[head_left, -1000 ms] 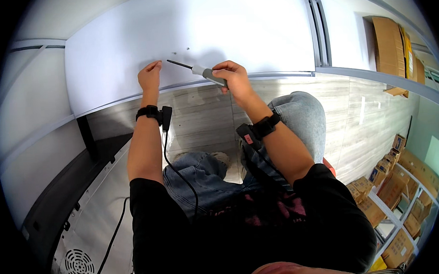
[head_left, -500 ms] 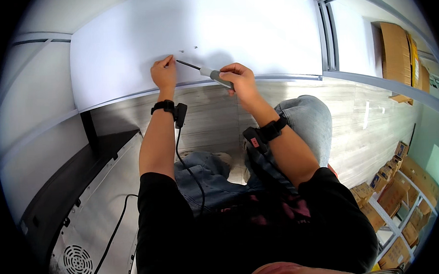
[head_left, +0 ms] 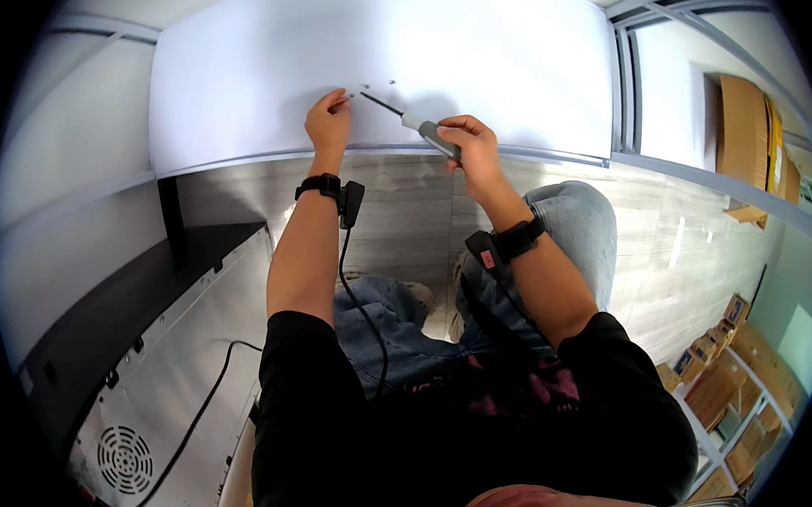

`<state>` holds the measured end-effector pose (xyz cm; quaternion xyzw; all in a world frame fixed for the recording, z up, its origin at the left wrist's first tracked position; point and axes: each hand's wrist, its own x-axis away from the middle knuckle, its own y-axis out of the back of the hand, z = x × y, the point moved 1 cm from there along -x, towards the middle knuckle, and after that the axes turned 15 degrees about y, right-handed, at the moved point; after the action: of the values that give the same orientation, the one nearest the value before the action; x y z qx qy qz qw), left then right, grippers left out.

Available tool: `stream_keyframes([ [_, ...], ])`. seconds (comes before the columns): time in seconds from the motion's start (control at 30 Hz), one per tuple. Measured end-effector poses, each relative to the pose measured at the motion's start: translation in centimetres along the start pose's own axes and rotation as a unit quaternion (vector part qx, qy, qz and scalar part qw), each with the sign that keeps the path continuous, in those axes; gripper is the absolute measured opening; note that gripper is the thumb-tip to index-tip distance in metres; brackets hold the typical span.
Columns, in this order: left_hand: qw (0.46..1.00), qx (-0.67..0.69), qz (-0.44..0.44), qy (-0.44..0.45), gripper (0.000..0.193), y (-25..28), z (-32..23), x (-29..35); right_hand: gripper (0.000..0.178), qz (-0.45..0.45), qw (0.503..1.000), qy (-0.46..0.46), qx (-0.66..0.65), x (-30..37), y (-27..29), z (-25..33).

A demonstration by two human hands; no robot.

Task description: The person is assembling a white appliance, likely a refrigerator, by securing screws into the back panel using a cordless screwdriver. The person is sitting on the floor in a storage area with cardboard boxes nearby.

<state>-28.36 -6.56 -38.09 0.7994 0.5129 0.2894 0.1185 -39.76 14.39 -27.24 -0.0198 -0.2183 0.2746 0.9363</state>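
My left hand (head_left: 328, 122) is over the white board (head_left: 231, 108), thumb and fingers pinched together. Right at its fingertips is a small screw (head_left: 351, 95), seemingly still between them. Two more small metal pieces, which look like screws, lie just beyond: one nearer piece (head_left: 365, 86) and one farther right (head_left: 393, 81). In my right hand (head_left: 472, 153) is a screwdriver (head_left: 430, 135) with a grey handle and dark shaft. Its tip points up and left, a short way from the screw at my left fingertips, apart from it.
A grey metal frame (head_left: 627, 94) edges the board. Lower left stands a metal cabinet (head_left: 174, 396) with a round vent and black top, a black cable (head_left: 202, 417) across it. Cardboard boxes (head_left: 742, 134) are at right; more fill a rack (head_left: 742, 389) lower right.
The view has shifted, so the board sits further right. A third small screw now shows at my left fingertips, beside the two seen before. The screwdriver stays in my right hand.
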Motion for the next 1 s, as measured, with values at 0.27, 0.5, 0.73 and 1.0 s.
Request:
stream_keyframes([
  [0.27,0.967,0.173,0.101,0.160,0.025,10.0,-4.1,5.3,0.017,0.101,0.990,0.020,-0.100,1.2,-5.6,5.1],
  [0.5,0.960,0.222,0.084,0.147,0.031,22.7,-5.9,13.8,0.019,0.260,0.954,0.070,-0.131,5.1,-14.2,10.1],
  [0.73,0.938,0.320,-0.004,0.130,0.027,27.7,-6.4,23.4,0.026,0.415,0.890,0.108,-0.155,10.1,-16.0,11.3],
  [1.0,0.880,0.447,-0.135,0.086,0.025,31.3,-7.2,28.8,0.016,0.493,0.859,0.075,-0.117,17.0,-16.0,7.2],
])
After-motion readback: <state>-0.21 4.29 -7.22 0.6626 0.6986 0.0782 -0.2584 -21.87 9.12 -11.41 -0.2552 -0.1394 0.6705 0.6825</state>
